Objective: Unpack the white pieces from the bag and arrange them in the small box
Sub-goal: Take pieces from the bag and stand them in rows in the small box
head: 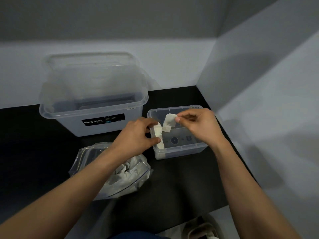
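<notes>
Dial centred on the small box [181,150], 12 o'clock pointing away from you. The box is clear plastic, open-topped, and sits on the black table [181,190] close to the corner where the white walls [259,100] meet. Your left hand [136,137] comes in from 9 o'clock and grips a stack of white pieces [158,133], thumb on the near side and fingers curled over the far side. The stack stands on edge inside the box, against its 9 o'clock wall. Your right hand [198,125] is over the 12 o'clock half of the box and pinches a single white piece [169,123] between thumb and forefinger. That piece hangs slightly crumpled above the box floor, just beside the stack; contact between the two cannot be told. The bag [86,157], clear with a zip top, lies on the table at 8 o'clock, partly under your left forearm, with more white pieces [127,171] heaped inside it. At 10 o'clock stands a large clear box [93,125] with a black "Megabox" label [103,120], its lid [93,69] propped upright behind it against the wall.
</notes>
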Demonstrator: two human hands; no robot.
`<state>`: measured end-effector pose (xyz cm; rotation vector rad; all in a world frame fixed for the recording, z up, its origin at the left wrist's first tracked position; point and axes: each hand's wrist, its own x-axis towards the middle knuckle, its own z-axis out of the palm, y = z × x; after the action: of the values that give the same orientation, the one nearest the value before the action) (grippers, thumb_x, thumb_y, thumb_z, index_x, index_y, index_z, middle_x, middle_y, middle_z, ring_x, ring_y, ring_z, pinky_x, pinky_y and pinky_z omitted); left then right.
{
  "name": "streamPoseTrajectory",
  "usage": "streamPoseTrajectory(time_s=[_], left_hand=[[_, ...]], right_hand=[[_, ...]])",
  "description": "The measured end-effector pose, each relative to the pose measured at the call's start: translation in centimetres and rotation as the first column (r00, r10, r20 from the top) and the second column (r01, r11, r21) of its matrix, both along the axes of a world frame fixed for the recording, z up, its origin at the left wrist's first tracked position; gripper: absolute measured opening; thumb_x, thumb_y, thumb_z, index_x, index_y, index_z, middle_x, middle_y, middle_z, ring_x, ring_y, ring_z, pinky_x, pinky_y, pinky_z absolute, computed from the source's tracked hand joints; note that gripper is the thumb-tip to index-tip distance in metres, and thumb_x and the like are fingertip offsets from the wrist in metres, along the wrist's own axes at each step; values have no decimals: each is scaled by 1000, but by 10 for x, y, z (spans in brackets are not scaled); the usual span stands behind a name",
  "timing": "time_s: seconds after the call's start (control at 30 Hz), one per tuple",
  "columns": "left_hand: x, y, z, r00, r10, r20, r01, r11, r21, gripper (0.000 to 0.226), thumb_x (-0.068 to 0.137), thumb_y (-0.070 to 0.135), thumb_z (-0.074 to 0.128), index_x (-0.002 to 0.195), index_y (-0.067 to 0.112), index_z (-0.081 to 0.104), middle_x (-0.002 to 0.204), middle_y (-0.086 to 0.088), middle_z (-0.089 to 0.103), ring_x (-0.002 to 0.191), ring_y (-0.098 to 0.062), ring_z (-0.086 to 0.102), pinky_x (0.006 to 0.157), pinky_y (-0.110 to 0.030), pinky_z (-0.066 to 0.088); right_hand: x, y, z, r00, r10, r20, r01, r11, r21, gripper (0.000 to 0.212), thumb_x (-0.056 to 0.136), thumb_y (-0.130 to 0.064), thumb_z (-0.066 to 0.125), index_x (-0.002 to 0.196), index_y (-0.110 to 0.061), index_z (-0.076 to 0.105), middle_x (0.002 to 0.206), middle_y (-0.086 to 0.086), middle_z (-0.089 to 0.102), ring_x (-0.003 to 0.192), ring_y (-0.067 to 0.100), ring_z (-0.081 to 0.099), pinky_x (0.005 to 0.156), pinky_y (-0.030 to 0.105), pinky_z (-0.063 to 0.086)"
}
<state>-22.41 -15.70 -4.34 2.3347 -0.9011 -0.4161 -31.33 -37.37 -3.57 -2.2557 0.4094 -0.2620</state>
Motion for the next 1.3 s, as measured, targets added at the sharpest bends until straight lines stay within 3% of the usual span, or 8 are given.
streamPoseTrajectory(time_s=[0.07,0.2,0.43,0.83,0.97,1.1,1.2,1.3], left_hand=[[6,-4,-4,996,-69,60,57,983,177,78,77,50,81,145,29,49,138,4,54,120,-16,57,95,-40,53],[12,-15,-11,986,-162,33,140,924,355,107,70,58,83,156,24,31,160,3,31,138,-21,44,103,-43,49],[15,-21,-6,978,-192,76,142,894,425,100,69,64,81,150,21,41,154,3,38,135,-20,46,95,-42,51],[14,-23,0,983,-182,36,148,886,439,96,72,68,76,150,26,39,154,5,39,136,-21,45,97,-43,48],[13,-1,28,993,-108,48,96,973,208,80,83,67,67,149,31,42,152,2,45,135,-18,47,106,-36,43],[0,61,49,984,120,134,-111,991,-69,47,89,58,64,128,33,60,130,11,56,113,-8,53,88,-25,42],[-14,115,35,936,305,177,-290,951,-104,37,87,49,69,117,29,59,122,9,52,112,-12,52,87,-33,48],[-24,162,7,848,516,122,-516,856,-37,54,82,50,75,124,23,56,120,1,49,114,-22,52,88,-37,47]], right_hand=[[15,-12,-13,989,33,-145,-49,993,-111,14,93,-27,76,106,-26,81,98,-15,77,90,-4,69,90,22,56],[42,-26,-48,949,41,-314,-75,992,-99,12,95,-21,74,105,-20,80,89,-10,76,85,-2,68,94,31,58],[75,-39,-91,874,-75,-480,33,995,-94,10,92,-9,74,95,-16,82,81,2,77,79,15,74,89,39,62],[85,-32,-96,867,-115,-485,65,991,-119,8,90,-23,80,93,-16,82,79,0,77,78,10,73,90,37,61],[70,-34,-86,886,-129,-445,96,991,-95,12,90,-29,80,95,-18,82,84,-3,76,86,13,71,94,40,59],[42,-20,-67,933,-143,-329,167,985,45,19,88,-32,81,104,-22,79,97,-8,77,94,6,71,96,37,59],[18,20,-38,974,-189,-122,203,973,114,15,90,-30,78,104,-24,79,93,-14,77,88,-3,71,90,26,59],[-12,85,-12,983,-121,140,97,981,168,12,93,-20,76,105,-22,79,93,-12,76,87,5,72,79,22,59]])
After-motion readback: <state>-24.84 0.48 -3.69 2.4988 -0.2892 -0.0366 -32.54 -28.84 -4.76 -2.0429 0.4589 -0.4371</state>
